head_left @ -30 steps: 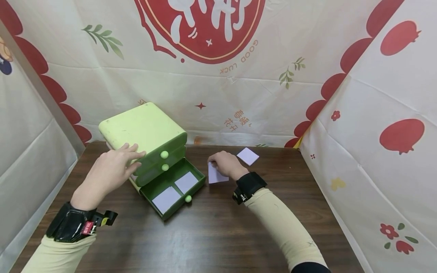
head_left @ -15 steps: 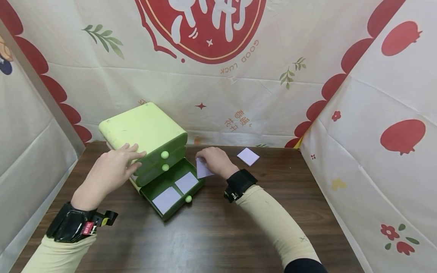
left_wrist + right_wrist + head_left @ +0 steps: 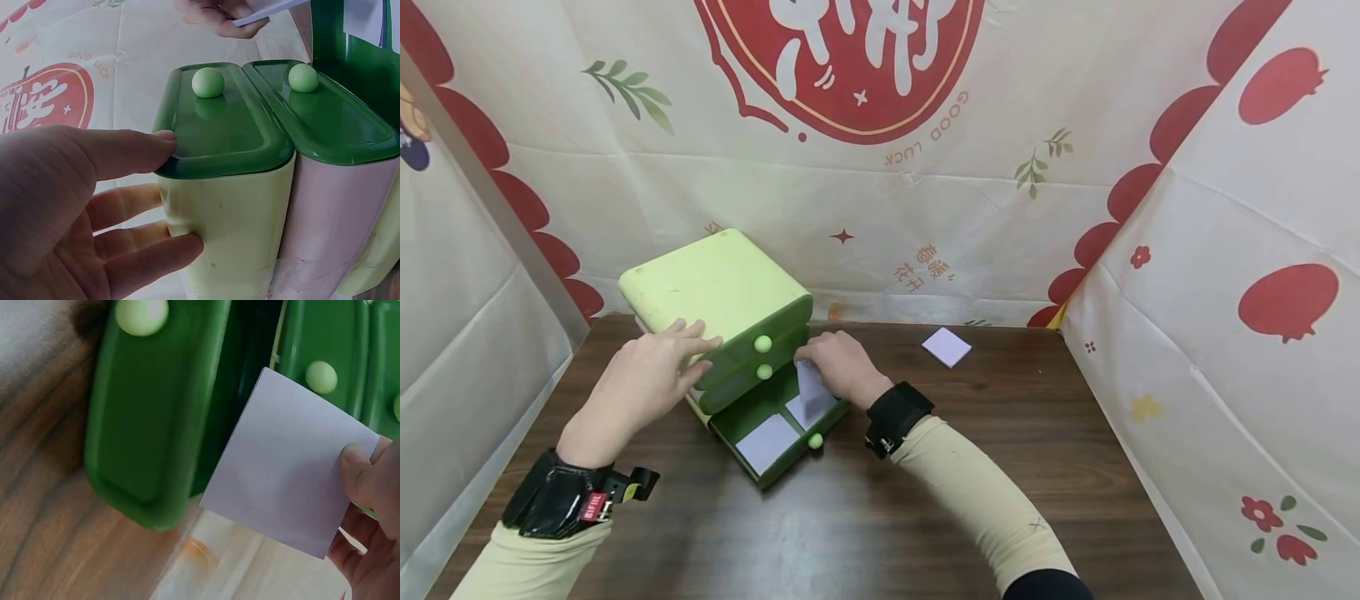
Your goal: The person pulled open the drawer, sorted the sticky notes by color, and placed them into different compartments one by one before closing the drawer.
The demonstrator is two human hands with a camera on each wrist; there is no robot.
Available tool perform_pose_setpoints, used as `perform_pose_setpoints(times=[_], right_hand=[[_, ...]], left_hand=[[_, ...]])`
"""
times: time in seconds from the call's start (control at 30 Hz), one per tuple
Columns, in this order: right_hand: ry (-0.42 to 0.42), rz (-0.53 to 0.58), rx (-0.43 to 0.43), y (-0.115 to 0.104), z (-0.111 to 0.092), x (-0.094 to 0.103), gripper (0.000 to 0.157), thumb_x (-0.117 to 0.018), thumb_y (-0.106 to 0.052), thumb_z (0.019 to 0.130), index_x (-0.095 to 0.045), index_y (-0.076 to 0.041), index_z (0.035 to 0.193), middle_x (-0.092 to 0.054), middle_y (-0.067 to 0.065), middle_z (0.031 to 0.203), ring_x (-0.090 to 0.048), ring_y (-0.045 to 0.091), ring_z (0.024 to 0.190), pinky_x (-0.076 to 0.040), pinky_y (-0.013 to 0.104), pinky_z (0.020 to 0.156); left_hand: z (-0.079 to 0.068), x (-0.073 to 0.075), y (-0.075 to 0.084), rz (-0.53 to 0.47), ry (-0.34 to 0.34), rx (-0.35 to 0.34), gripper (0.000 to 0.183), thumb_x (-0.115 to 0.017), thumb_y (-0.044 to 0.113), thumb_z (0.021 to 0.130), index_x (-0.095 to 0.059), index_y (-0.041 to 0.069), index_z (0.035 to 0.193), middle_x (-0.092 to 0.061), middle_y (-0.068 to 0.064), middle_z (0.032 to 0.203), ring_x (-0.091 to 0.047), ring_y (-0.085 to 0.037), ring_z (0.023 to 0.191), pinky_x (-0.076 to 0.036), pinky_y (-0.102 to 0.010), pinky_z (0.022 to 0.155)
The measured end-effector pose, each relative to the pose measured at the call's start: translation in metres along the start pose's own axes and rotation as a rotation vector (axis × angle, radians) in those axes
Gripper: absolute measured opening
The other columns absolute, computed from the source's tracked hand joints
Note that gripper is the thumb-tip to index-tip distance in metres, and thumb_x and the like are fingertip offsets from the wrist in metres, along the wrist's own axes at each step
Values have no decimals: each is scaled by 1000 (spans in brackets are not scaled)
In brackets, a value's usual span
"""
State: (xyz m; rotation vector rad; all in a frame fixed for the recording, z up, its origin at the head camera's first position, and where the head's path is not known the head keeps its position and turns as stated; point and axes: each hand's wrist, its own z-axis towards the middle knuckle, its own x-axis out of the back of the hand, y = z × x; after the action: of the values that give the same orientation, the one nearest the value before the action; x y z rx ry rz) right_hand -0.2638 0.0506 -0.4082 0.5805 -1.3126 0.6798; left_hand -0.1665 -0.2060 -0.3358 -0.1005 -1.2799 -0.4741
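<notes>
A small light-green drawer cabinet (image 3: 718,279) with dark-green fronts stands at the back left of the table. My left hand (image 3: 643,379) rests on it with relaxed fingers: the thumb touches the top drawer's front edge, the fingertips the cabinet's top. The bottom drawer (image 3: 786,464) is pulled out. Inside lie a lilac note pad (image 3: 767,442) and, beside it, a second one (image 3: 811,419). Between thumb and fingers my right hand (image 3: 844,367) pinches another square note pad (image 3: 287,462), tilted over the drawer's back right part and overlapping the second pad in the head view.
One more lilac note pad (image 3: 947,347) lies on the dark wooden table (image 3: 925,517), right of the right hand. The two upper drawers, with round green knobs (image 3: 763,343), are closed. Printed white cloth (image 3: 880,200) hangs behind and along both sides.
My right hand has carried its note pad leftward, from the table beside the drawer to above the drawer's inside. The left hand has stayed on the cabinet.
</notes>
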Motion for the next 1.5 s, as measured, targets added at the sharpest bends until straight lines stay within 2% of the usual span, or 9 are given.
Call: perform_pose_setpoints(times=[0.17, 0.4, 0.57, 0.83, 1.13, 1.33, 1.5], right_hand=[[-2, -76, 42, -9, 0, -14, 28, -65, -4, 88, -75, -27, 102, -74, -7, 98, -68, 11, 90, -50, 31, 79], [-127, -181, 72, -20, 2, -29, 26, -66, -10, 91, -74, -31, 104, -73, -11, 101, -67, 7, 92, -44, 28, 77], [-214, -214, 50, -22, 3, -34, 29, -63, -9, 93, -73, -34, 102, -73, -13, 99, -66, 6, 91, -42, 28, 76], [-267, -177, 25, -25, 3, -47, 29, -61, -10, 94, -75, -35, 92, -74, -14, 96, -66, 5, 88, -43, 30, 78], [-226, -155, 12, -25, 7, -59, 25, -69, -14, 88, -77, -35, 100, -73, -13, 104, -67, 9, 96, -49, 29, 80], [-236, -38, -23, -23, 12, -63, 24, -69, -12, 89, -78, -31, 99, -74, -11, 101, -67, 10, 91, -52, 26, 75], [-254, 9, -64, -23, 17, -66, 25, -68, -10, 89, -78, -31, 97, -75, -12, 100, -68, 9, 90, -52, 25, 75]], left_hand=[[-1, 0, -1, 0, 7, -4, 36, -71, 14, 87, -69, 12, 123, -60, -25, 131, -54, -47, 123, -50, -60, 75], [0, 0, -1, -7, -9, 6, 36, -71, 15, 88, -69, 13, 124, -59, -24, 133, -53, -46, 125, -49, -61, 78], [-1, -1, -1, -10, 3, 4, 36, -71, 15, 87, -69, 12, 123, -60, -24, 132, -54, -47, 125, -49, -61, 77], [-1, -1, -2, -14, 2, 7, 37, -71, 14, 87, -69, 12, 124, -59, -24, 132, -53, -47, 125, -49, -59, 75], [-1, -3, -1, -14, -9, 15, 38, -71, 14, 87, -68, 13, 125, -58, -23, 134, -52, -46, 126, -48, -62, 80], [-2, -3, -2, -18, -4, 19, 38, -71, 14, 87, -68, 13, 125, -58, -23, 134, -52, -46, 126, -48, -62, 82], [-1, -2, -2, -21, -6, 24, 37, -70, 14, 88, -68, 14, 125, -58, -23, 134, -52, -46, 127, -47, -64, 81]])
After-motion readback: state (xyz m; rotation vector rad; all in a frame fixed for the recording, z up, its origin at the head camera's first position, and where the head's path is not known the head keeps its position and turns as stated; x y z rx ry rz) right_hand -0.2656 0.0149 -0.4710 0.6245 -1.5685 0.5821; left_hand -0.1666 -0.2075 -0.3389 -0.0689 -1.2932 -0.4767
